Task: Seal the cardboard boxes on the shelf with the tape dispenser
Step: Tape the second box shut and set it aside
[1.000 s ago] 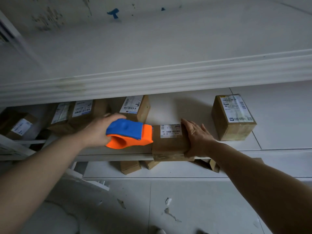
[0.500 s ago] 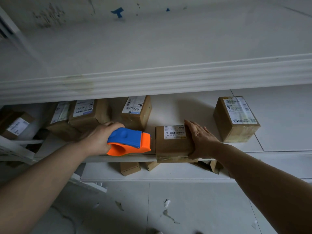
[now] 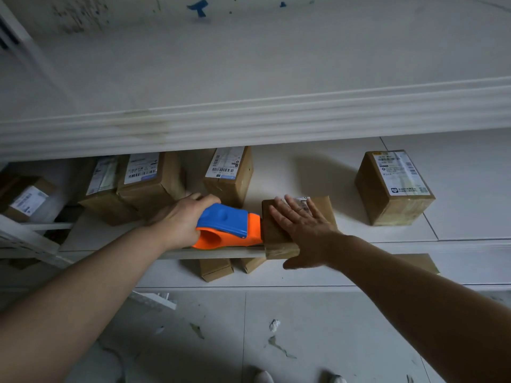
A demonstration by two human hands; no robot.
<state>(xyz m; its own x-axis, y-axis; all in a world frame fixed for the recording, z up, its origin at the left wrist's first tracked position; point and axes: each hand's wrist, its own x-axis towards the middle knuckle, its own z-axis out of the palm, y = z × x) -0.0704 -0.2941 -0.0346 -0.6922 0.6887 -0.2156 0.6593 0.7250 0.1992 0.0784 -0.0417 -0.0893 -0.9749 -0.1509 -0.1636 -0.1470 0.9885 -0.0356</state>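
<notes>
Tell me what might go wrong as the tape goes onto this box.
1. The box juts over the shelf edge. A push from the tape dispenser, gripped by the left hand, may slide it off.
2. The right hand lies flat across the top, likely in the tape's path.

- Left hand (image 3: 179,219) wrapped round the blue-and-orange tape dispenser (image 3: 229,226), orange nose touching the left side of a small cardboard box (image 3: 276,241).
- Right hand (image 3: 304,230) flat on top of that box, fingers straight and spread, partly covering its label.
- Small box at the front edge of the white shelf (image 3: 470,217), slightly overhanging it.
- One labelled box (image 3: 392,189) well apart to the right, another (image 3: 229,175) just behind the dispenser, several more (image 3: 149,181) crowded at the left.
- Lower shelf boxes (image 3: 215,269) under the edge; paper scraps (image 3: 273,324) on the floor.
</notes>
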